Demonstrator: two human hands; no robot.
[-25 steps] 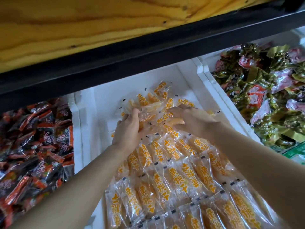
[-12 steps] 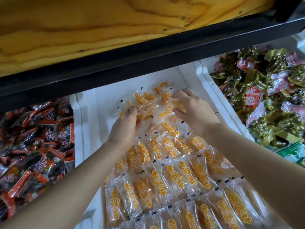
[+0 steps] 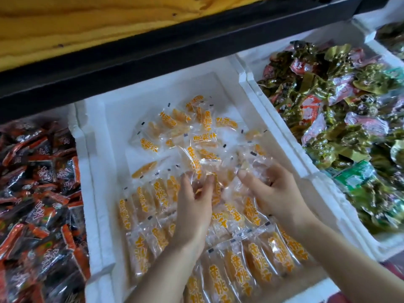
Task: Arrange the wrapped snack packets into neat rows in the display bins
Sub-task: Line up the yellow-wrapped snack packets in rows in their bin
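Now | snack packets point(image 3: 192, 136) heaped loose at back of white foam bin point(image 3: 96, 193), rows in front | left hand point(image 3: 194, 211) grip pinching some, right hand point(image 3: 279, 193) grip clutching several | light, crinkly, slick film (soft fruit inside, probably); take by sealed ends

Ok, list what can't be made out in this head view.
All head view:
- Clear orange-printed snack packets under the left hand and right hand: covered by the hands.
- Left hand's grip: hidden by its own fingers.
- Back rim of the white foam bin: hidden by the black shelf rail.
- Black-and-red packets, green foil packets: cut by frame edges.
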